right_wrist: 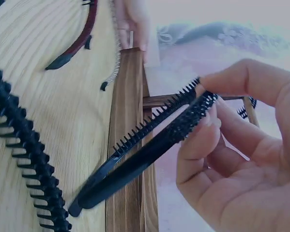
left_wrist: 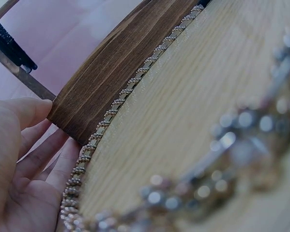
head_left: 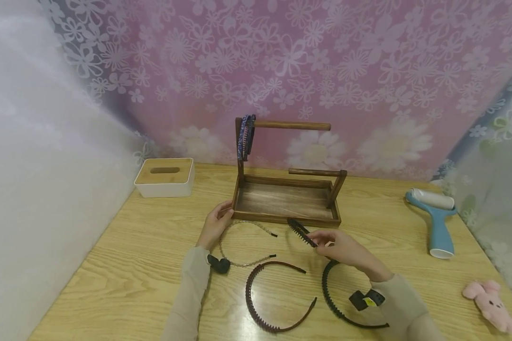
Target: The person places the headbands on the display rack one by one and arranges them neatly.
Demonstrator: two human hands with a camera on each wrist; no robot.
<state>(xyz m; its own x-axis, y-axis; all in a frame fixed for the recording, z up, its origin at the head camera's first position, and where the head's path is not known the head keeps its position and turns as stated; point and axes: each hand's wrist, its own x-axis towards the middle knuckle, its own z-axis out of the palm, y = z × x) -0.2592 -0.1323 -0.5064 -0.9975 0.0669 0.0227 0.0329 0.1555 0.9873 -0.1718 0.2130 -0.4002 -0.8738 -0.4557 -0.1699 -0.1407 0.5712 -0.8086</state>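
Observation:
My right hand [head_left: 339,246] pinches a black toothed headband [right_wrist: 140,164] between thumb and fingers, just in front of the rack's front edge. Dark beads or stones cover part of the headband's band. With thumb and fingers, my left hand [head_left: 216,223] grips the near left corner of a dark wooden rack [head_left: 256,217]. This rack has a tray base and two bars at different heights. Glittery blue-black headbands [head_left: 244,137] hang at the left end of its upper bar [head_left: 292,125]. A beaded headband [left_wrist: 103,123] lies on the table right beside the left hand.
On the table in front lie a dark red headband [head_left: 249,296] and a black headband [head_left: 329,296], the latter below the right forearm. A white tissue box [head_left: 166,189] with a wooden lid stands left. To the right are a blue lint roller [head_left: 439,229] and a pink plush toy [head_left: 490,303].

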